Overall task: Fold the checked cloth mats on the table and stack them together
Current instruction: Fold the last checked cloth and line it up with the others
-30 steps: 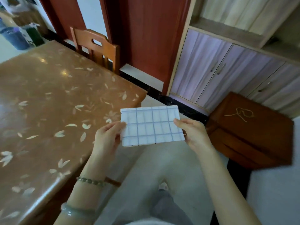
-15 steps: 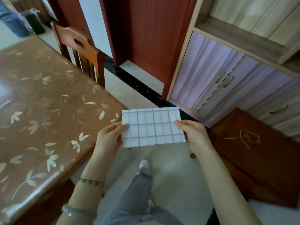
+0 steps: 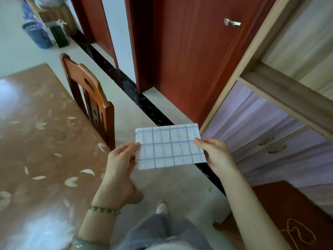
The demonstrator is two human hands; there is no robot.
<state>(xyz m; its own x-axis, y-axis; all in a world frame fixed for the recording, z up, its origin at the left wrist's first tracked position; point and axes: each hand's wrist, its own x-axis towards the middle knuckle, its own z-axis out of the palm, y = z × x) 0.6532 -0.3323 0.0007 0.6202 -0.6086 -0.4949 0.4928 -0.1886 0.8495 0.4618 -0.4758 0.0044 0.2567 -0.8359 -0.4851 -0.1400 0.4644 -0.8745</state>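
Mats in view: 1. The checked cloth mat (image 3: 170, 146) is folded to a flat rectangle and held in the air above the floor (image 3: 180, 188), right of the counter (image 3: 36, 150) and not touching it. Hands: 2. The left hand (image 3: 122, 159) pinches the mat's left edge, and the right hand (image 3: 216, 156) pinches its right edge, fingers (image 3: 200, 142) closed on the cloth. Chairs: 1 (image 3: 90, 98), at the counter's far side. Bracelets on the left wrist: 2.

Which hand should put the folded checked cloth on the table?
Probably the left. The left hand pinches the checked cloth at the edge nearest the table. The right hand holds the opposite edge, by the purple cabinet, so it would have to reach farther.
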